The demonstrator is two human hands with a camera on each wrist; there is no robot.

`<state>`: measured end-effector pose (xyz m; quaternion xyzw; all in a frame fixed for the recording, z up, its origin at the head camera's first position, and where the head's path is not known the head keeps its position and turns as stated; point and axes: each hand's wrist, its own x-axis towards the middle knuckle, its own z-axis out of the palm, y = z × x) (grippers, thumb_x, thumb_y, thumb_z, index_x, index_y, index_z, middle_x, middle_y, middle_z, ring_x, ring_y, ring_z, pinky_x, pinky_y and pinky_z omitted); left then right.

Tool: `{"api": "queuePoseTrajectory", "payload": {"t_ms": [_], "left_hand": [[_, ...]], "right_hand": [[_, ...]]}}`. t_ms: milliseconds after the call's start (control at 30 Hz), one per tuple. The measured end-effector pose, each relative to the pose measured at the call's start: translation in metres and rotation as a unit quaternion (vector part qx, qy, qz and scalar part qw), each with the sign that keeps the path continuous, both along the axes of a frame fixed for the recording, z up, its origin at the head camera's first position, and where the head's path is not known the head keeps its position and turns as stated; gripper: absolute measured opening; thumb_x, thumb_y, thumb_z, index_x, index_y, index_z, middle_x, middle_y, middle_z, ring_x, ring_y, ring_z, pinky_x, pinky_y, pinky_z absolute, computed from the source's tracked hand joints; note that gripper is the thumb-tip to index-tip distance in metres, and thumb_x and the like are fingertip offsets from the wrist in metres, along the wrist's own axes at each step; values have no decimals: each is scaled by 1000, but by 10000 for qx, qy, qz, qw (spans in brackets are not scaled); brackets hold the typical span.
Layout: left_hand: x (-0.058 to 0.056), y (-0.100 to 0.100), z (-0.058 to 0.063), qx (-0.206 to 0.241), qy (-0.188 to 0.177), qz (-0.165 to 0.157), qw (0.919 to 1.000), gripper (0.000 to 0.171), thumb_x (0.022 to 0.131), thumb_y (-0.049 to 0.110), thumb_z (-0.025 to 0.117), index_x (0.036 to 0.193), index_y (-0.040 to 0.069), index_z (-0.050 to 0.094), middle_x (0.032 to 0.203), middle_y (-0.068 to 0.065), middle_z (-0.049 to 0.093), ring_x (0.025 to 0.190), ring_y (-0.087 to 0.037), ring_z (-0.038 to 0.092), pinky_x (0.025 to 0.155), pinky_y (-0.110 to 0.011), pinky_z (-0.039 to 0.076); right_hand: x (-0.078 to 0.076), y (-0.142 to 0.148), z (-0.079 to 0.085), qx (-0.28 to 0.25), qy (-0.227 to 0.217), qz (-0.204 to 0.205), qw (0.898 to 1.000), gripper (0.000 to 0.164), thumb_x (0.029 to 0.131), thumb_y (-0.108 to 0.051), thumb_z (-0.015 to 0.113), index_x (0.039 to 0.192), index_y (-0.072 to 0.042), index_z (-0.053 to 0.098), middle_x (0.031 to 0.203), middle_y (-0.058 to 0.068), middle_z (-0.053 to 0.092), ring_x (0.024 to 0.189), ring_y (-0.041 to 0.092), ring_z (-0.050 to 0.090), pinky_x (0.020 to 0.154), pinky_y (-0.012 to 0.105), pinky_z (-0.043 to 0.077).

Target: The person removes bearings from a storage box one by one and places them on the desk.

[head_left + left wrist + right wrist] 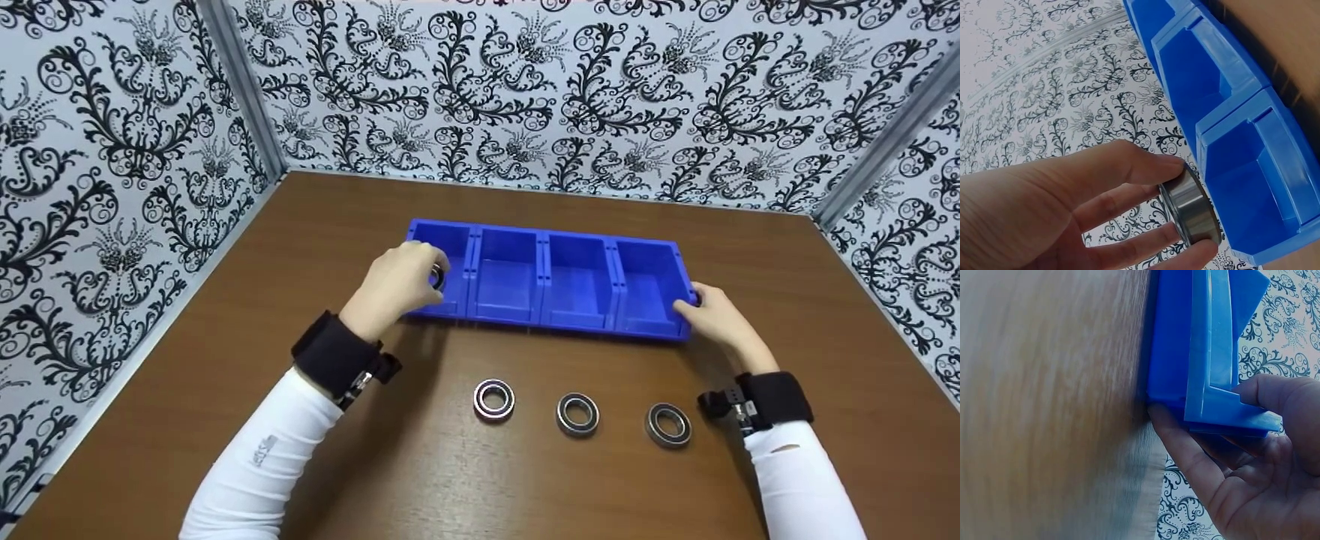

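My left hand pinches a ball bearing between thumb and fingers, over the leftmost compartment of a blue bin with several compartments. In the left wrist view the bearing's shiny outer rim faces the camera, just beside the bin's end compartment. At the other end, my right hand grips the bin's right side wall, thumb over the edge and fingers outside and under it, as the right wrist view shows. The inner part of the leftmost compartment is partly hidden behind my left hand.
Three more bearings lie flat on the brown table in front of the bin: a left one, a middle one and a right one. Patterned wall panels enclose the table at the back and sides.
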<state>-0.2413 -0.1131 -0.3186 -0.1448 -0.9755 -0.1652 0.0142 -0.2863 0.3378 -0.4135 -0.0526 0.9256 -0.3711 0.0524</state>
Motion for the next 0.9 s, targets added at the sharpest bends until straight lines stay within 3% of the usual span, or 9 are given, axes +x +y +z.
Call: {"api": "queuePoseTrajectory", "payload": {"t_ms": [900], "left_hand": [[18,-9,-4,-29,-68,-192,9998,36,78,7,72,114,7,76,119,-16,74,114,-38,69,93,-55,58]], "right_hand": [[-2,2,0,15,-49,19,10000,50,102,-10,46,140,22,43,123,39,63,86,10,65,68,13,52]]}}
